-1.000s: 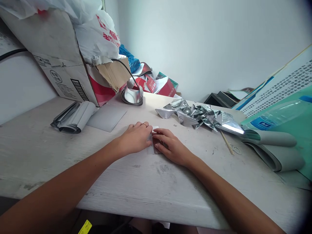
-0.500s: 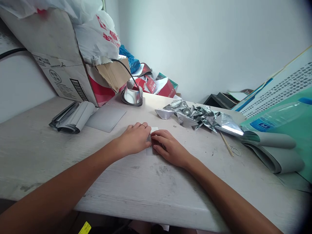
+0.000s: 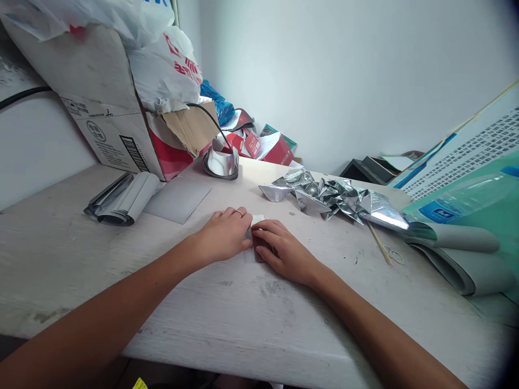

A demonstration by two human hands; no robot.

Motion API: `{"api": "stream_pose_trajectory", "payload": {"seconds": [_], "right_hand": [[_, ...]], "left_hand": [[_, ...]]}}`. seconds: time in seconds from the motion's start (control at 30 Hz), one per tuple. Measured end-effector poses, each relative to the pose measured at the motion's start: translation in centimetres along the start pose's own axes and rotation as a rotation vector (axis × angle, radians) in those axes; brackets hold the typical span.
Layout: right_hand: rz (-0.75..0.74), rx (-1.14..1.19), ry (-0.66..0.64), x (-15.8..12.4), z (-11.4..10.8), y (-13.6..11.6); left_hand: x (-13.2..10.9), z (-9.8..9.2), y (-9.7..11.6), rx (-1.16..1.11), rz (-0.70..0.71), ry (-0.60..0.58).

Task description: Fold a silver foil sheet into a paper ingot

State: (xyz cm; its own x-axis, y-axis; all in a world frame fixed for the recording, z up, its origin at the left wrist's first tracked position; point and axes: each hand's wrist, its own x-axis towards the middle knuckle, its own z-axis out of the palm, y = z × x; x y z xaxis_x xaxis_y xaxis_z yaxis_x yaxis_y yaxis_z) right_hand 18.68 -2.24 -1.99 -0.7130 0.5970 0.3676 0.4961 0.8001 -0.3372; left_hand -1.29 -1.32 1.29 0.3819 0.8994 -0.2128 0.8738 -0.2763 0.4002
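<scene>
Our left-hand grip (image 3: 223,235) and right-hand grip (image 3: 284,253) are both narrow, fingers curled low over the desk (image 3: 73,270), and they meet on a small folded square of pale silver-grey foil (image 3: 257,219). We cannot tell whether either grip pinches it. The square lies on the desk, mostly covered by our fingers, with only its top and lower-left edges showing.

Beyond the square and to the right sits a heap of folded, crumpled silver foil shapes (image 3: 328,197). Farther right of the square lie a thin wooden stick (image 3: 380,244) and a pale rubber band (image 3: 394,255). Beyond the square and to the left stands a curved silver foil cup (image 3: 220,163). Left of the square lie a flat grey foil sheet (image 3: 178,201) and a rolled bundle of grey-silver sheets (image 3: 121,199).
</scene>
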Motion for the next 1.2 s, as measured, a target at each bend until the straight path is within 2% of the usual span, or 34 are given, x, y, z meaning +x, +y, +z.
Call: {"api": "stream_pose_trajectory", "payload": {"seconds": [0.23, 0.67, 0.87, 1.2], "right_hand": [[0.073, 0.062, -0.015, -0.21, 0.05, 0.11], [0.05, 0.034, -0.008, 0.01, 0.01, -0.2], [0.038, 0.029, -0.02, 0.01, -0.22, -0.32], [0.049, 0.031, -0.031, 0.02, -0.17, -0.15]], "left_hand": [[0.0, -0.1, -0.17, -0.007, 0.001, -0.004], [-0.26, -0.14, 0.07, 0.01, -0.023, -0.018], [-0.83, -0.29, 0.3, 0.063, -0.121, 0.016], [-0.65, -0.14, 0.02, 0.075, -0.114, -0.012]]}}
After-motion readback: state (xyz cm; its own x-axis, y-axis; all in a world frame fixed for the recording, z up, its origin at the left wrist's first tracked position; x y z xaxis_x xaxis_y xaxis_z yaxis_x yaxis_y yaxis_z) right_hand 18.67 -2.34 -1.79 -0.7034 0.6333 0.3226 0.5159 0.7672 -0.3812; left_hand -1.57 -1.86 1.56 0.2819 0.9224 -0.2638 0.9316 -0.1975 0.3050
